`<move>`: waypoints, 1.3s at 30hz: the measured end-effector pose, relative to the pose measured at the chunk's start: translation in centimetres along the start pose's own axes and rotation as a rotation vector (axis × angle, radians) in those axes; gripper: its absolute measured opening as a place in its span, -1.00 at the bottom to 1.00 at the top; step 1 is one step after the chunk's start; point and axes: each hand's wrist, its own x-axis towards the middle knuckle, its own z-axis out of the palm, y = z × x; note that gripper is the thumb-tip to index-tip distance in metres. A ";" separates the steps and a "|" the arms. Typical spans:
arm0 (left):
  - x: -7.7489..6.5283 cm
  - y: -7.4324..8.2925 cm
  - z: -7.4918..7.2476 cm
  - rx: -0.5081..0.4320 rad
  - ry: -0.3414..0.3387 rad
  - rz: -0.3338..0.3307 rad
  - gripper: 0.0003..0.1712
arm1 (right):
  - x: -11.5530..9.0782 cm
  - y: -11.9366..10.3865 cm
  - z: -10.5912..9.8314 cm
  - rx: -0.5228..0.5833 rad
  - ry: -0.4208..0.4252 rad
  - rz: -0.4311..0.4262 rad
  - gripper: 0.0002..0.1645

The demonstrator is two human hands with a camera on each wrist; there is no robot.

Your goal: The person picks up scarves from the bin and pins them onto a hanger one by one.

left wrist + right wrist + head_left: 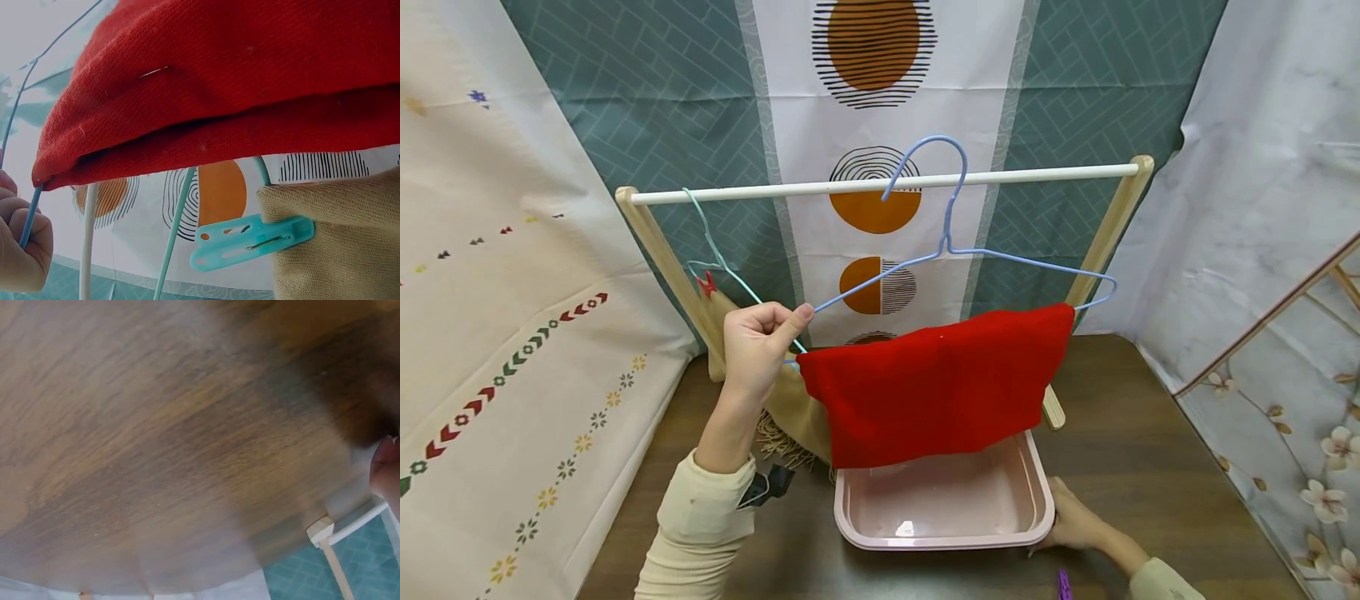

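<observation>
My left hand (752, 350) pinches the left end of a light blue hanger (1030, 261) between thumb and fingers. Over the hanger's lower bar hangs a folded red cloth (940, 383), in front of the rack and above a pink basin (1037, 483). In the left wrist view, the red cloth (225, 69) fills the top, with the left hand (25, 244) at the left edge. Low beside the basin's right side is my right hand (1071, 517); its fingertips are mostly hidden. Near it on the table lies a purple clothespin (1064, 585).
A white rod (1037, 175) on wooden posts spans the back. At its left hangs a mint hanger (707, 229) with a tan fringed cloth (805, 404), clipped by a red clothespin (706, 284) and a turquoise clothespin (250, 240). Everything stands on a brown wooden table (1120, 433).
</observation>
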 end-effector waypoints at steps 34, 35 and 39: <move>-0.2 -0.1 0.1 -0.082 -0.072 0.006 -0.56 | -1.8 1.7 -1.1 -0.206 0.137 0.071 -0.50; -0.2 -0.1 0.1 -0.104 -0.081 0.006 -0.55 | -1.7 1.7 -1.1 -0.202 0.143 0.066 -0.53; -0.2 -0.2 0.3 -0.158 -0.095 0.006 -0.55 | -1.6 1.4 -1.5 -0.169 0.162 0.111 -0.62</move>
